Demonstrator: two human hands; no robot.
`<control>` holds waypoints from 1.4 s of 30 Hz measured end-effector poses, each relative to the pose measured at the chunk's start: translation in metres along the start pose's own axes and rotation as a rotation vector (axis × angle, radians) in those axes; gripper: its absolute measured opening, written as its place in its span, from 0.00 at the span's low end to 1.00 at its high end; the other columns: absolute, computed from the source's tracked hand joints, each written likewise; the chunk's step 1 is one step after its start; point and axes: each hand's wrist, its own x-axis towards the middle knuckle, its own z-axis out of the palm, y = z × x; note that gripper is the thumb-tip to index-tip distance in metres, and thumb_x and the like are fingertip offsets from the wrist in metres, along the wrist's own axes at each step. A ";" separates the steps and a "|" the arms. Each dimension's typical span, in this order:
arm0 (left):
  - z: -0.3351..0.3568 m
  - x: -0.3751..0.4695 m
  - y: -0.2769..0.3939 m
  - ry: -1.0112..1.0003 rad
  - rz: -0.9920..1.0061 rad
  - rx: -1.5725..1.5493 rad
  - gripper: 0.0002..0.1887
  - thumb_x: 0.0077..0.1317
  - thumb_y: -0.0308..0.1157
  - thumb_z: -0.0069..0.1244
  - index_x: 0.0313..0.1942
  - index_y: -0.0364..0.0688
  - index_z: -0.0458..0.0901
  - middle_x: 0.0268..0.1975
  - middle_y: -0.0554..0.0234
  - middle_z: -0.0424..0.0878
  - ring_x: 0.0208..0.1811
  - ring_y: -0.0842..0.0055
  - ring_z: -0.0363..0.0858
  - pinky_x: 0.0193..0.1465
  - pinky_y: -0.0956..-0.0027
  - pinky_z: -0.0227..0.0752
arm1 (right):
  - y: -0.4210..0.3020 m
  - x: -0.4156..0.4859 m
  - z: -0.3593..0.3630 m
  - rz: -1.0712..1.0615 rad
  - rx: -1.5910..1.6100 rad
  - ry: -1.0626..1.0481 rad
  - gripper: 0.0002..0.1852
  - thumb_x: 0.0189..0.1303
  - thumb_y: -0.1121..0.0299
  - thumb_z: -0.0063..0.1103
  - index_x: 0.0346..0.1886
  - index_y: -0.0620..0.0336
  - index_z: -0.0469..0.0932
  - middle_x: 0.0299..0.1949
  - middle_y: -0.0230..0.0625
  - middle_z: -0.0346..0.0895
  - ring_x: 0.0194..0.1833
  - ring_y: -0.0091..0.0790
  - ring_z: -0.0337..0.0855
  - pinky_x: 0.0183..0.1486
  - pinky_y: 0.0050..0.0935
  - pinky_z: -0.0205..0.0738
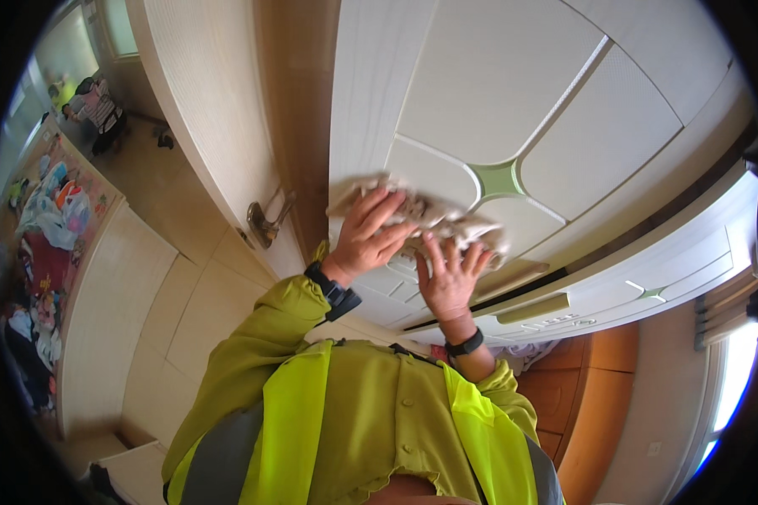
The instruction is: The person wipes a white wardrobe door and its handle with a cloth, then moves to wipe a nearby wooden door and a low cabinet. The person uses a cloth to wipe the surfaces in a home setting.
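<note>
A crumpled beige cloth [439,214] lies against the white panelled wardrobe door [474,88], just beside its green star-shaped inlay [498,179]. My left hand [369,237] holds the left part of the cloth to the panel, fingers bent over it. Lower and to the right, my right hand [450,278] has its spread fingertips on the cloth's right part, pressing it to the same surface. The cloth is slightly blurred, and the palms' undersides are hidden. Both wrists carry black bands.
Left of the wardrobe stands a pale wooden door [208,95] with a metal lever handle [268,218]. Bags and clothes cover a bed [95,208] at far left. Another person [98,113] crouches in the background. Orange-brown wooden furniture [597,391] stands at lower right, near a window.
</note>
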 end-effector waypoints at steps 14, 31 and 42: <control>-0.018 -0.044 0.002 -0.288 -0.060 0.048 0.18 0.64 0.36 0.61 0.55 0.57 0.85 0.77 0.54 0.63 0.78 0.57 0.61 0.79 0.36 0.46 | -0.014 -0.020 -0.006 -0.002 0.146 -0.130 0.30 0.62 0.56 0.67 0.70 0.32 0.74 0.61 0.34 0.75 0.72 0.60 0.61 0.73 0.70 0.49; -0.004 -0.065 -0.024 -0.118 0.020 -0.035 0.11 0.56 0.29 0.67 0.40 0.51 0.89 0.73 0.63 0.72 0.80 0.64 0.60 0.80 0.49 0.52 | -0.016 -0.046 0.047 -0.089 -0.035 -0.136 0.28 0.59 0.64 0.61 0.66 0.33 0.78 0.56 0.26 0.78 0.68 0.50 0.66 0.70 0.63 0.57; 0.000 -0.302 0.036 -1.059 -1.006 -0.345 0.17 0.64 0.29 0.56 0.54 0.45 0.87 0.49 0.49 0.89 0.51 0.55 0.87 0.56 0.58 0.78 | -0.011 -0.210 0.127 0.202 0.644 -1.425 0.32 0.69 0.56 0.55 0.73 0.61 0.68 0.66 0.52 0.75 0.69 0.54 0.72 0.73 0.45 0.63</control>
